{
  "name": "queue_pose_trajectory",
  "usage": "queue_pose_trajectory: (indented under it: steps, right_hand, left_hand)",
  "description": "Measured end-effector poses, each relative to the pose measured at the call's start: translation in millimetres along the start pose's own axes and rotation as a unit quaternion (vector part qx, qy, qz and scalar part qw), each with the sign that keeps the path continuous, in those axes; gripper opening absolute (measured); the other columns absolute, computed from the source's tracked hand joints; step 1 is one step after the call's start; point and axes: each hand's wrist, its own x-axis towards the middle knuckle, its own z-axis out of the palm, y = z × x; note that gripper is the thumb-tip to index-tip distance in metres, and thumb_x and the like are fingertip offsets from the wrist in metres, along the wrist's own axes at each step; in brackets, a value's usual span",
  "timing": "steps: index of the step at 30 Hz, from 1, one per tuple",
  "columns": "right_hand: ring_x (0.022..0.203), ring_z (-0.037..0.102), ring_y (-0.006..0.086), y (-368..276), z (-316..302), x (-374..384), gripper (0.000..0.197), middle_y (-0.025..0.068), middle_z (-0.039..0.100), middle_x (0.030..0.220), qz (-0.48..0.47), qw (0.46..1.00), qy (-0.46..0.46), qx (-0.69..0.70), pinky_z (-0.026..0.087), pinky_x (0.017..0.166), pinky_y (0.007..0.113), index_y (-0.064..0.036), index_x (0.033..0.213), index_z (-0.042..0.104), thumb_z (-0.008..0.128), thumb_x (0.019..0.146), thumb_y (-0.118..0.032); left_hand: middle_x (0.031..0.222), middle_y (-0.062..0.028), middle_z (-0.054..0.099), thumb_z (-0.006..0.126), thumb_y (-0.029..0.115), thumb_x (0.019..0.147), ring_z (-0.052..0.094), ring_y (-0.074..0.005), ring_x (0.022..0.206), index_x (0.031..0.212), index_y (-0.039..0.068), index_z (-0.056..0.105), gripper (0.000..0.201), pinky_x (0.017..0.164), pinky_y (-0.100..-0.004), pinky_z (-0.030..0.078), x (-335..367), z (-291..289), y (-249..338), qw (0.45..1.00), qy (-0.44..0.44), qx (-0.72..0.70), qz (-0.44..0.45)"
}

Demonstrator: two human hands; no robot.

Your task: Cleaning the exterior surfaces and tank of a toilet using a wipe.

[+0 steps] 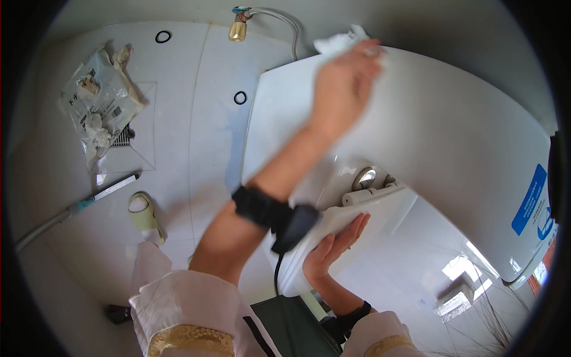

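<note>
My left hand (348,86), blurred by motion, reaches over the far-left end of the white toilet tank (428,113). Its curled fingers close on a crumpled white tissue (340,41), which sticks out beyond them at the tank's back edge. My right hand (333,247) rests with straight fingers against the glossy white toilet lid (410,250), near its hinge (369,195). Nothing shows in that hand. Next to the hinge is a round chrome button (364,178). Black bands with devices circle both wrists.
A brass valve (238,30) with a braided hose is on the wall. On the tiled floor lie black rings (239,97), a plastic bag (98,101) with crumpled tissues by a drain (123,137), and a long pole (89,205). A green slipper (143,217) is on my foot.
</note>
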Motion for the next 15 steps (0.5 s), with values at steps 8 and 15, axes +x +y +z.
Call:
queue_pose_trajectory:
  steps: [8,15]
  right_hand:
    - [0.143,0.012,0.0394,-3.8,-5.8,2.4,0.068,0.0253,0.010,0.154,0.018,1.000,-0.021,0.008,0.011,0.114,0.050,0.0048,0.147,0.015,0.029,0.097,-0.039]
    - [0.143,0.012,0.0294,-4.2,1.3,-3.6,0.069,0.0156,0.007,0.157,0.044,0.994,-0.040,0.089,0.010,0.115,0.042,-0.0027,0.150,0.011,0.031,0.094,-0.037]
  left_hand:
    - [0.112,-0.0224,0.063,0.052,0.003,0.089,0.062,-0.0392,0.100,0.102,0.000,0.067,0.021,0.085,-0.0394,0.051,-11.7,-19.3,-66.2,0.996,0.072,0.049,-0.024]
    - [0.117,-0.0200,0.062,0.047,0.000,0.087,0.060,-0.0352,0.107,0.114,-0.002,0.062,0.030,0.092,-0.0374,0.048,-174.5,-125.3,-159.6,0.916,0.041,0.234,-0.324]
